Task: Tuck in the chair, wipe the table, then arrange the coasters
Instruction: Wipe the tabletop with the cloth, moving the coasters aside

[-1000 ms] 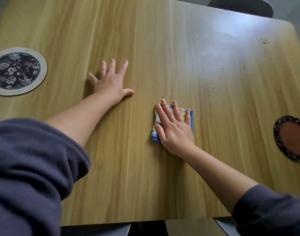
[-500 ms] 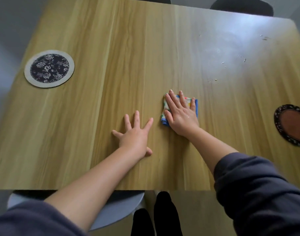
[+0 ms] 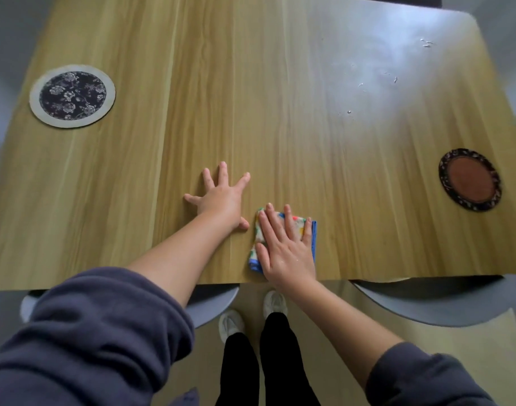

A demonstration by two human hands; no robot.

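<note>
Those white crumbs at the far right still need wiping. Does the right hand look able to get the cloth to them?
Probably yes: the right hand presses the cloth near the front edge, only bare table lies between it and the crumbs, and the brown coaster sits off to the side.

Right hand [image 3: 286, 247] presses flat on a folded cloth [image 3: 295, 222] at the near edge of the wooden surface [image 3: 251, 98]. Left hand [image 3: 221, 197] lies spread beside it. Floral coaster [image 3: 72, 95] far left, brown coaster [image 3: 469, 180] right. Crumbs [image 3: 394, 80] far right.
</note>
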